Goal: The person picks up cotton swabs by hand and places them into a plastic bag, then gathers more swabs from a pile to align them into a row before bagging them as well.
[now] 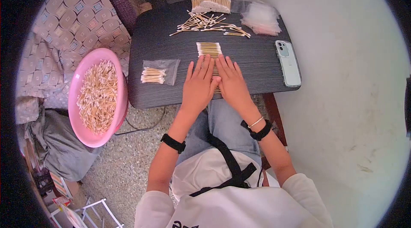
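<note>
A row of cotton swabs point(209, 48) lies side by side on the dark table point(150, 31), white tips toward left and right. My left hand point(199, 80) rests over the row's left side, fingers stretched forward. Mirroring it on the right side, my right hand point(232, 83) lies flat with its fingers extended. Both palms hide much of the row, and a few swab sticks show between them. Left of my left hand is a clear plastic bag point(171, 70) with a small bunch of cotton swabs point(153, 75) in it.
Loose swabs point(201, 22) are scattered farther back, before bundled swabs point(212, 3). A stack of clear plastic bags point(261, 18) lies back right, a phone point(289, 64) near the right edge. Left of the table, a pink basin point(73, 99) holds many swabs. A wall point(342, 78) stands right.
</note>
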A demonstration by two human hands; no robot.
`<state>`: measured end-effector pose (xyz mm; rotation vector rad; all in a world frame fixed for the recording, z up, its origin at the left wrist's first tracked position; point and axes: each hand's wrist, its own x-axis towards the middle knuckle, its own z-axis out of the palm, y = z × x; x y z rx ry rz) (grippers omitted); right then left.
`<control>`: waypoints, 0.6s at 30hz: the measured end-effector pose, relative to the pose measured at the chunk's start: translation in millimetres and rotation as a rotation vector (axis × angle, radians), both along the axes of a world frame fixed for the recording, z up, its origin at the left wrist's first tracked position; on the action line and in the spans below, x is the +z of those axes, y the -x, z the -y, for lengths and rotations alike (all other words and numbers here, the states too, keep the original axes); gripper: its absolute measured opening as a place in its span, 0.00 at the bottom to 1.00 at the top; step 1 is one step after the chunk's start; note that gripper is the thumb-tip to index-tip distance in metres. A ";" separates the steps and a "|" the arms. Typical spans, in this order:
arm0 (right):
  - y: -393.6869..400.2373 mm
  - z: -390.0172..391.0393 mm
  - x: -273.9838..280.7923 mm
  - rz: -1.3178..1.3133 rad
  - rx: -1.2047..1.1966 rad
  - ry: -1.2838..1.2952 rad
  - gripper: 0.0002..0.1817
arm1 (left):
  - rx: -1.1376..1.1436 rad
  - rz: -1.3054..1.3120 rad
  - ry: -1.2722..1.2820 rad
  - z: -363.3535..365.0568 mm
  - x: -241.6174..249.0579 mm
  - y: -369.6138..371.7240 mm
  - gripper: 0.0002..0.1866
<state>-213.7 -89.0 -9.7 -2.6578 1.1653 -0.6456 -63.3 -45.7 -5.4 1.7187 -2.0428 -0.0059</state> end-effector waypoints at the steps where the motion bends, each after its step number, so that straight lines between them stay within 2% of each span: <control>1: 0.1 -0.8 -1.1 -0.003 -0.004 0.024 0.32 | 0.003 0.009 0.006 -0.3 -0.3 0.6 0.30; 18: -9.9 17.8 1.5 -0.015 -0.051 0.067 0.30 | 0.070 0.034 0.037 19.7 -1.4 1.4 0.31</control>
